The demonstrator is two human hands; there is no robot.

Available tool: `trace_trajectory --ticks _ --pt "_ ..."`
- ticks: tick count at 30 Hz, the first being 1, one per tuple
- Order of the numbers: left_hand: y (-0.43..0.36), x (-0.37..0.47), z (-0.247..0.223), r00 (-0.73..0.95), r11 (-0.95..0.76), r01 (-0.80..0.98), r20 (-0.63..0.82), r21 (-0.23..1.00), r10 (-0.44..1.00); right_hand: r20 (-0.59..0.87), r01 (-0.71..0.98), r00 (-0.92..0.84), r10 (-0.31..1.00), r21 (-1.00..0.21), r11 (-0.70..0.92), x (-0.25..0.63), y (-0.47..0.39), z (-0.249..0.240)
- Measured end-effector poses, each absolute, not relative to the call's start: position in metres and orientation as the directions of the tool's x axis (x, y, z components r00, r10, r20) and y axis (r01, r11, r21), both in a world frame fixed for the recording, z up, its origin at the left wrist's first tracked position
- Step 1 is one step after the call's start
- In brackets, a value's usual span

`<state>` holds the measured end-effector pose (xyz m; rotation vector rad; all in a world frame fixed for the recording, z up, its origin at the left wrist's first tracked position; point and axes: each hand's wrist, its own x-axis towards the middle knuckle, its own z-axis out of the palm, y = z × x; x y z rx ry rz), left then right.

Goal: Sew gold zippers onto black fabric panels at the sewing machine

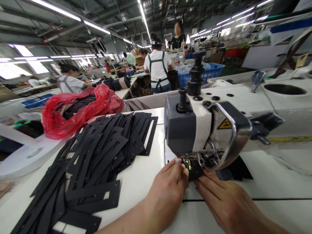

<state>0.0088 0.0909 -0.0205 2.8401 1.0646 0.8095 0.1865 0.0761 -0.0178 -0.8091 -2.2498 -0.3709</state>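
Under the head of a sewing machine [185, 126] lies a small black piece [195, 171] with a short strip of gold metal resembling zipper teeth. My left hand [168, 188] pinches its near left edge, thumb and fingers closed together. On the other side, my right hand [224, 198] rests flat, its stretched fingers against the piece's near right edge; the machine's metal guard hides part of them. The needle and presser foot area is crowded and hard to make out. More black material [241, 169] shows behind the right fingers.
A large heap of black strips with cut-out slots [97, 156] covers the table's left side. Beyond it sits a red plastic bag [73, 110] of dark material. A white round stand [31, 156] is far left. People work behind, near a blue crate [212, 73].
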Motion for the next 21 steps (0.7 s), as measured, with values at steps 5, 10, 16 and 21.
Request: trace_trajectory --ticks 5,10,16,21 --pt "0.095 0.01 -0.017 0.647 -0.775 0.601 0.451 0.194 0.615 0.665 0.639 -0.569 0.483 -0.013 0.769 0.187 0.08 -0.015" --pt "0.099 0.009 -0.019 0.643 -0.762 0.619 0.434 0.19 0.631 0.635 0.64 -0.557 0.535 -0.082 0.764 0.188 0.084 -0.017" --pt "0.102 0.007 -0.022 0.646 -0.77 0.608 0.441 0.195 0.622 0.6 0.66 -0.553 0.578 -0.108 0.744 0.192 0.087 -0.021" --pt "0.103 0.007 -0.019 0.64 -0.769 0.597 0.443 0.227 0.628 0.598 0.67 -0.551 0.582 -0.098 0.736 0.193 0.087 -0.023"
